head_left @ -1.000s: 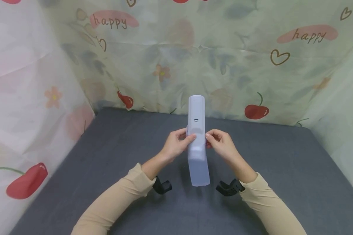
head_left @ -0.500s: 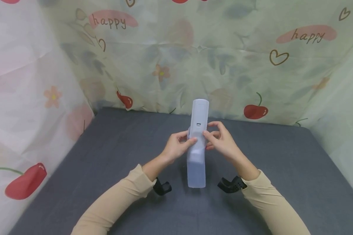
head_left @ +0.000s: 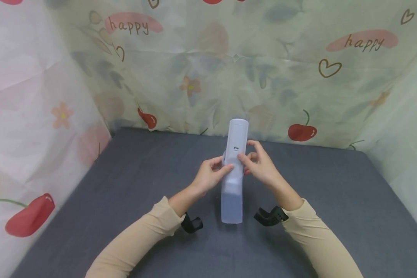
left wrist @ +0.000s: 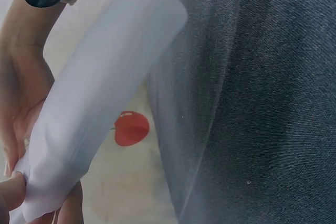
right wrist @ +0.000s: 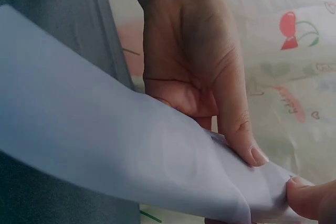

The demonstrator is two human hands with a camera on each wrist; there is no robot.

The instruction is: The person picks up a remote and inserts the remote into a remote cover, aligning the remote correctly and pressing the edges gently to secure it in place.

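Note:
A white plastic device point(head_left: 233, 173) with a small port in its narrow face and a wider, boxy lower part stands lengthwise between both hands. My left hand point(head_left: 207, 174) grips its middle from the left, thumb on the narrow face. On the other side my right hand point(head_left: 264, 166) holds it, thumb just below the port and index finger stretched along the edge. In the left wrist view the long body point(left wrist: 100, 82) hides part of the fingers. The right wrist view shows my left hand point(right wrist: 197, 61) behind the device point(right wrist: 121, 129); its far fingers are partly hidden.
A dark grey cloth-covered table point(head_left: 153, 154) lies beneath the hands. Printed fabric point(head_left: 208, 77) with cherries hangs behind it and at both sides. Black wrist mounts point(head_left: 271, 217) stick out below both wrists.
The device's top has tilted right and come lower. My right thumb has moved from its right edge onto the narrow face, while the right index finger has stretched upward. The left hand has barely moved.

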